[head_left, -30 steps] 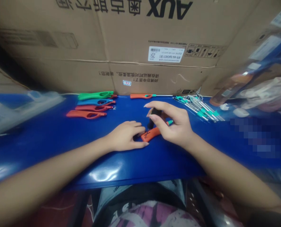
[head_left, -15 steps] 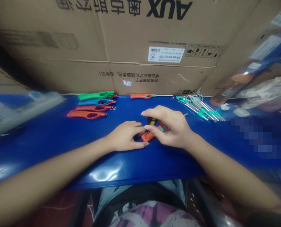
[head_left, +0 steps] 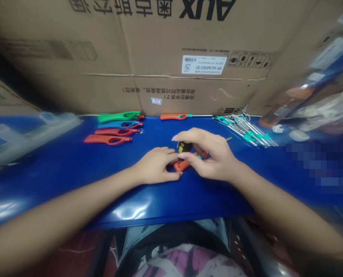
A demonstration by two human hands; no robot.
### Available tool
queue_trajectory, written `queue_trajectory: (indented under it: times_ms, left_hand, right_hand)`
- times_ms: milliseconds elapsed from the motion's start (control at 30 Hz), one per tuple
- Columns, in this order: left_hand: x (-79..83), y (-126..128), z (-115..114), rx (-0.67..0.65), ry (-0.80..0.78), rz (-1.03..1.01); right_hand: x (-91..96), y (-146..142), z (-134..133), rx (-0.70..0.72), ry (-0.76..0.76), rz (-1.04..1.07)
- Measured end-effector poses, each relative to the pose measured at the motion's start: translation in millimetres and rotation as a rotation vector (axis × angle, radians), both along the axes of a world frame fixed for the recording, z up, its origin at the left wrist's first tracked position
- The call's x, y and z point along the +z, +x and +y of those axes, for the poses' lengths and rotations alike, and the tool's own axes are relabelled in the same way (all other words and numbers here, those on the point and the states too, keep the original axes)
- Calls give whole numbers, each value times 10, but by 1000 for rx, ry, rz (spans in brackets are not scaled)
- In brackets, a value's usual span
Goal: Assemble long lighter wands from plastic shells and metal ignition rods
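My right hand (head_left: 210, 154) is closed around the black and yellow handle of a screwdriver (head_left: 185, 147). Its thin shaft points down at the end of an orange lighter (head_left: 182, 165), which lies on the blue table in front of me. My left hand (head_left: 159, 165) grips that end of the lighter between thumb and fingers. A metal tube tip sticks out beyond my right hand, which hides the lighter's middle. Farther back lies another orange lighter (head_left: 173, 116) with a metal tube attached.
Green (head_left: 116, 116), blue (head_left: 116, 124) and red-orange (head_left: 107, 139) lighter handles lie in a row at the left. Several metal lighter tubes with teal parts (head_left: 248, 130) are piled at the right. A large cardboard box (head_left: 154, 46) walls off the back; clear plastic (head_left: 44, 134) is at far left.
The screwdriver handle has turned slightly, showing more of its yellow marking. Both hands stay at the lighter; the whole view has shifted a little.
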State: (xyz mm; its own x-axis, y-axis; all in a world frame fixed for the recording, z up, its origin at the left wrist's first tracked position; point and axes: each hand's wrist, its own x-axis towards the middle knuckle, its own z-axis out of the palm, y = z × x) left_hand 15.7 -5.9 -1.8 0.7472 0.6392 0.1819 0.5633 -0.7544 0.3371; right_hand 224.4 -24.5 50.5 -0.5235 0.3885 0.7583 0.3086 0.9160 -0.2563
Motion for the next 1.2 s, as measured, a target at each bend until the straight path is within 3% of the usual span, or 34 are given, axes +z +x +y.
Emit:
queue_trajectory:
  times_ms: [167,367,667,900,967,1100,1200]
  left_hand:
    - [5,2,-2,19,-1,-3]
    - [-11,-2,17,-16,4,15]
    - [-5,17,-7,21,-4,-7]
    - [-6,15,1,29,-6,-9]
    - [-5,14,7,22,0,7]
    - [-7,15,13,12,17,25]
    - [-20,18,7,31,21,19]
  right_hand:
    - [-14,-3,0,-107,87,-3]
    - [48,9,-20,106,-205,0]
    - [62,-13,-50,-74,-36,-66]
    - [-5,-21,-11,-138,74,39]
    - [-15,-2,10,-75,5,44]
    - [-45,-19,41,180,-310,149]
    - [-93,-73,57,194,-358,265]
